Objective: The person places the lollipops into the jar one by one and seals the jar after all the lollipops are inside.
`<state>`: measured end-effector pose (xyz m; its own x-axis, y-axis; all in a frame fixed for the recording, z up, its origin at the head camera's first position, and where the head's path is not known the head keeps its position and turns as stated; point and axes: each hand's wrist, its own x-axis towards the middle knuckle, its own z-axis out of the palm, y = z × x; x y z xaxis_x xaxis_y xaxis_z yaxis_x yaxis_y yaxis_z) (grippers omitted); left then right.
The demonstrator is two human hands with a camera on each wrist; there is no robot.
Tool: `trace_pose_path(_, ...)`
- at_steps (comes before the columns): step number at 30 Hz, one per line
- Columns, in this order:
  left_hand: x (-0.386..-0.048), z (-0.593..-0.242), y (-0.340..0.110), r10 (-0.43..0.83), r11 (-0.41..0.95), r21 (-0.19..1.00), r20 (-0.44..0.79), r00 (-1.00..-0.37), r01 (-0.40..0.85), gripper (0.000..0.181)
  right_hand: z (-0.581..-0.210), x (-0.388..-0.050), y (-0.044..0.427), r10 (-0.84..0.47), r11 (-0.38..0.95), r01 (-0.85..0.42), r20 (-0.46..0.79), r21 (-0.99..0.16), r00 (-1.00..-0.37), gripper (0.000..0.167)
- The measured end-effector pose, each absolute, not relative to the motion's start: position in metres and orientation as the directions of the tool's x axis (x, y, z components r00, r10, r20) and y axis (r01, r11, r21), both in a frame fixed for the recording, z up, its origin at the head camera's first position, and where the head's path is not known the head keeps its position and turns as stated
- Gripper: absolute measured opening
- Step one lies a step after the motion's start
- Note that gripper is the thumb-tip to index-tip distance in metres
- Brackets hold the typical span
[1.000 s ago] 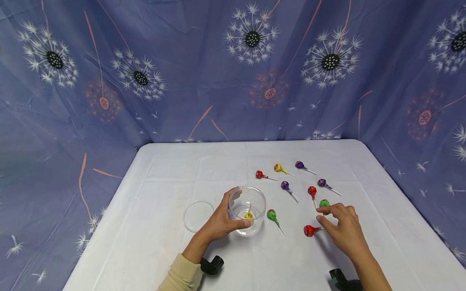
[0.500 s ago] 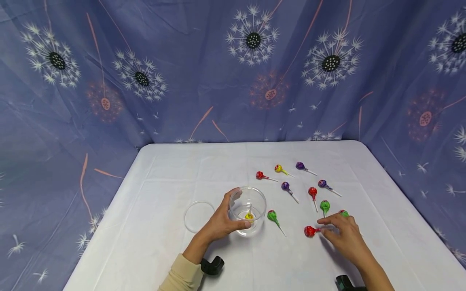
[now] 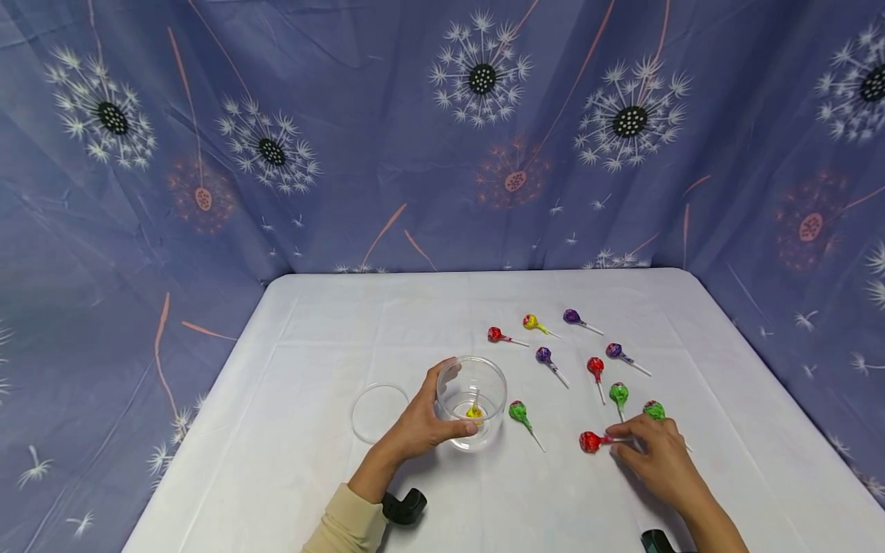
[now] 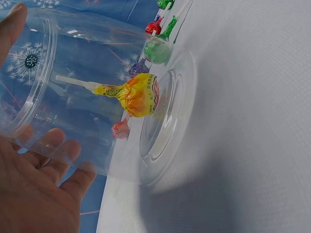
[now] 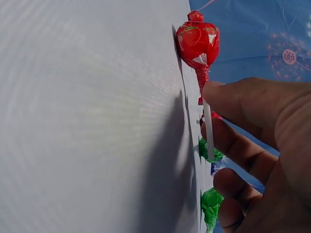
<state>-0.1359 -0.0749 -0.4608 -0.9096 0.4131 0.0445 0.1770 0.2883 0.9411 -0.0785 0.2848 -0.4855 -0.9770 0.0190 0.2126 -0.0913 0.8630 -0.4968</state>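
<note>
My left hand (image 3: pixel 429 426) holds a clear plastic jar (image 3: pixel 489 392) round its side, thumb in front. Inside the jar, a yellow lollipop (image 4: pixel 138 97) stands head down with its stick pointing up toward the open mouth. At the right, my right hand (image 3: pixel 657 457) pinches the white stick of a red lollipop (image 3: pixel 591 442) between thumb and index finger. This lollipop's head (image 5: pixel 198 43) points left in the head view, at the table surface. A green lollipop (image 3: pixel 618 394) lies just beyond the fingers, and another green lollipop (image 3: pixel 654 409) is partly hidden behind the hand.
A clear ring-like lid (image 3: pixel 379 384) lies left of the jar. A green lollipop (image 3: pixel 518 412) is right of the jar. Several more lie farther back, among them a red lollipop (image 3: pixel 596 369), a purple lollipop (image 3: pixel 545 355) and a yellow lollipop (image 3: pixel 531 322). A patterned curtain (image 3: pixel 415 153) hangs behind the table.
My right hand has moved down and slightly right, from near the upright red and green lollipops to the lower red lollipop's stick, which it now pinches. The left hand and jar stay put.
</note>
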Motion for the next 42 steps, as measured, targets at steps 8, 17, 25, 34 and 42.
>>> trace_pose_path(8, -0.136, -0.462, -0.075, 0.409, 0.289, 0.941, 0.046, -0.912, 0.177, 0.097, -0.491, -0.075, 0.288, 0.03, 0.875, -0.073, 0.204, -0.478, -0.979, 0.018)
trace_pose_path(17, -0.134, -0.463, -0.077, 0.4, 0.308, 0.935, 0.038, -0.916, 0.174, 0.097, -0.494, -0.071, 0.287, 0.068, 0.874, 0.02, 0.082, -0.486, -0.994, 0.013)
trace_pose_path(25, -0.133, -0.464, -0.077, 0.401, 0.304, 0.938, 0.035, -0.915, 0.169, 0.096, -0.495, -0.067, 0.286, 0.094, 0.871, 0.035, 0.095, -0.491, -0.991, 0.011)
trace_pose_path(34, -0.135, -0.463, -0.075, 0.411, 0.29, 0.942, 0.04, -0.911, 0.172, 0.096, -0.488, -0.065, 0.288, 0.119, 0.858, 0.11, -0.014, -0.502, -0.993, 0.014)
trace_pose_path(42, -0.135, -0.461, -0.075, 0.406, 0.294, 0.94, 0.041, -0.913, 0.173, 0.097, -0.485, -0.066, 0.287, 0.121, 0.859, 0.117, -0.023, -0.499, -0.992, 0.021)
